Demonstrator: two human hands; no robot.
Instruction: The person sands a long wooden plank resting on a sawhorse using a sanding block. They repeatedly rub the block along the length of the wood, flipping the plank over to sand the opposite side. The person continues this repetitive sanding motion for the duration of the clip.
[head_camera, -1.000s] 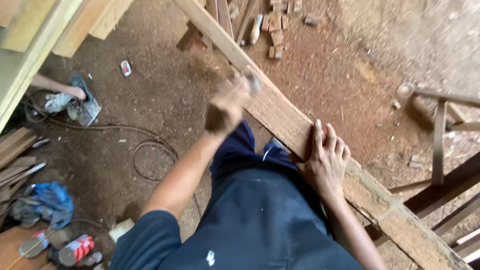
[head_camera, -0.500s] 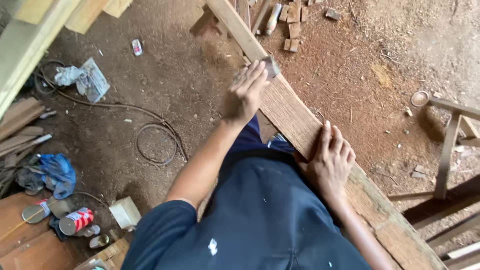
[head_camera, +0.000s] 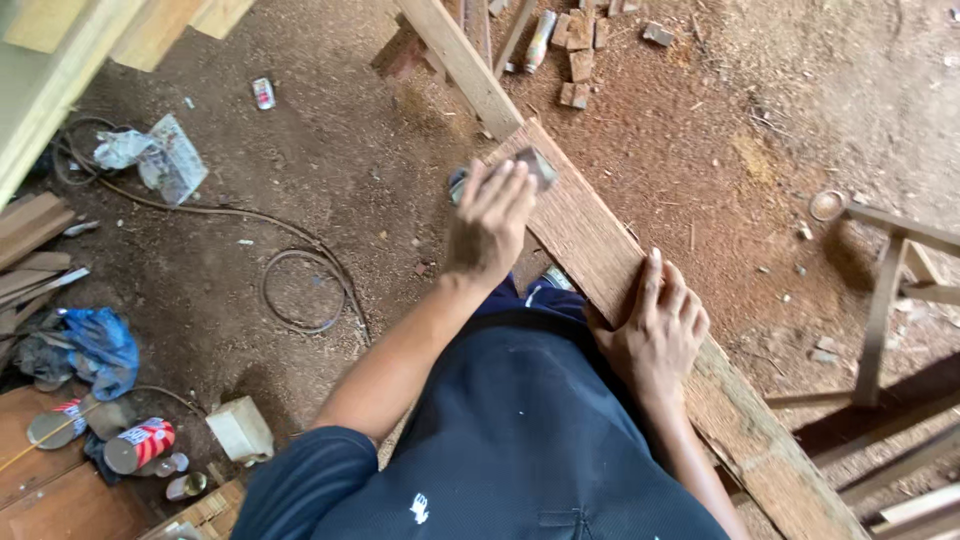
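We press our left hand (head_camera: 490, 225) down on a small sanding block (head_camera: 535, 165) that lies on the near edge of the long wooden plank (head_camera: 590, 240); the fingers are closed over the block, clamped on it, and part of it shows past the fingertips; our right hand (head_camera: 655, 335) lies flat and open on the plank lower down, holding nothing, only steadying the wood; the plank runs slantwise across our lap and over the dirt floor (head_camera: 330, 200), above our dark trousers (head_camera: 520, 440).

On the floor a cable (head_camera: 300, 290) loops just left of our leg; offcut blocks (head_camera: 580, 50) lie beyond the plank's far end; cans (head_camera: 135, 445) and a blue cloth (head_camera: 95, 350) sit at the lower left.

We judge the risks so: the block sits at the very edge of the plank, so a hard stroke could run it off the side and scrape the knuckles on the corner; the plank seems held only by our flat palm, so it may shift or twist under pressure; rough grain could leave splinters in the bare right hand; the looped cable could catch a foot.
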